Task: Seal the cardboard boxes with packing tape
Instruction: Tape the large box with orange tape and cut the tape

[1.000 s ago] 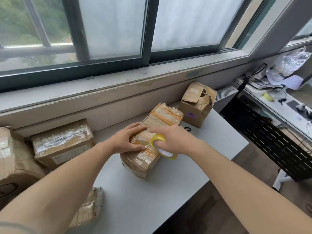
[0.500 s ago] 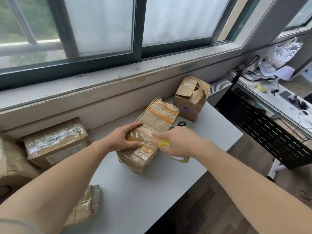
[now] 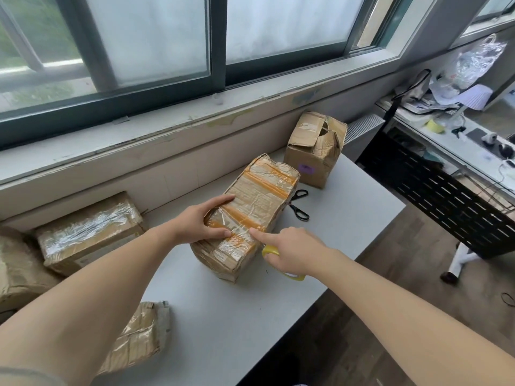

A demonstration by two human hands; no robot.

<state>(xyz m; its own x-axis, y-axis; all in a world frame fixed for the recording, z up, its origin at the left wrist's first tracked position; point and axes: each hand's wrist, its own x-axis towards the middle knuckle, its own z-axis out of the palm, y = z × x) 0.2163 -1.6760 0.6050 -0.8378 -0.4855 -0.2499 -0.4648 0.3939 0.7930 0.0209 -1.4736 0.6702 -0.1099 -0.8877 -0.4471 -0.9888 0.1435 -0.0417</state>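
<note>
A long cardboard box [image 3: 259, 201], wrapped in clear and orange tape, lies in the middle of the white table [image 3: 239, 316]. My left hand [image 3: 202, 222] presses flat on its near top, thumb and fingers spread around the edge. My right hand [image 3: 289, 253] holds a yellow-cored tape roll [image 3: 281, 264] low beside the box's right side, with the index finger stretched onto the fresh tape strip at the top edge. Black scissors [image 3: 299, 204] lie just right of the box. A second box [image 3: 316, 147] with crumpled open flaps stands at the far end of the table.
A taped box [image 3: 89, 232] and a crumpled brown package [image 3: 16, 271] sit at the left by the wall. Another taped package [image 3: 139, 335] hangs at the table's near left edge. A cluttered desk [image 3: 459, 143] stands to the right across a floor gap.
My right hand has carried the tape roll from the box's top down over its right side. The index finger now points onto the strip. My left hand has stayed on the box.
</note>
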